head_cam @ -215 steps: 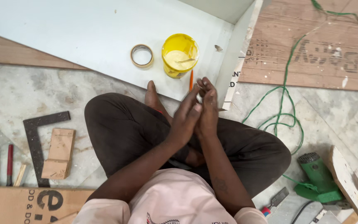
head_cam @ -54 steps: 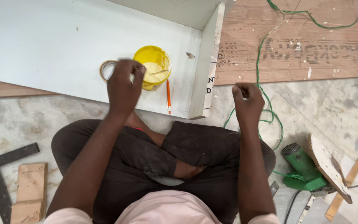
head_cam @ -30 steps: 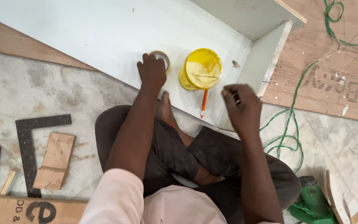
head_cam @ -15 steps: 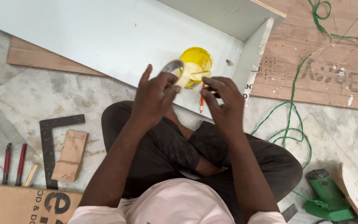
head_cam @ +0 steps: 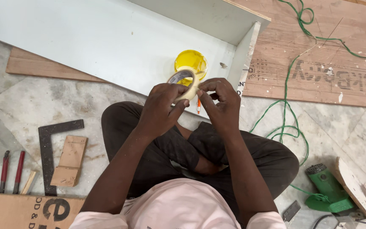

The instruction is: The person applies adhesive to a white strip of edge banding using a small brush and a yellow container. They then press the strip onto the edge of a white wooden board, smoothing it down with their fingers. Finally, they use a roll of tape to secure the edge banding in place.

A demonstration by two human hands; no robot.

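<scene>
I sit cross-legged on a marble floor. My left hand (head_cam: 159,106) grips a roll of beige masking tape (head_cam: 184,81), held up in front of me. My right hand (head_cam: 219,99) pinches at the roll's outer edge with thumb and forefinger. Just beyond the roll stands a yellow tub (head_cam: 191,62) on a white laminated board (head_cam: 106,42). An orange pencil (head_cam: 198,106) peeks out beneath my hands at the board's near edge.
A white upright panel (head_cam: 242,59) joins the board on the right. A green cable (head_cam: 291,114) runs to a green power tool (head_cam: 329,193). At left lie a black steel square (head_cam: 47,148), a wood block (head_cam: 69,161) and red-handled pliers (head_cam: 11,169).
My left hand picked the tape roll off the white board and brought it in front of me. My right hand came in to meet it and now pinches its edge.
</scene>
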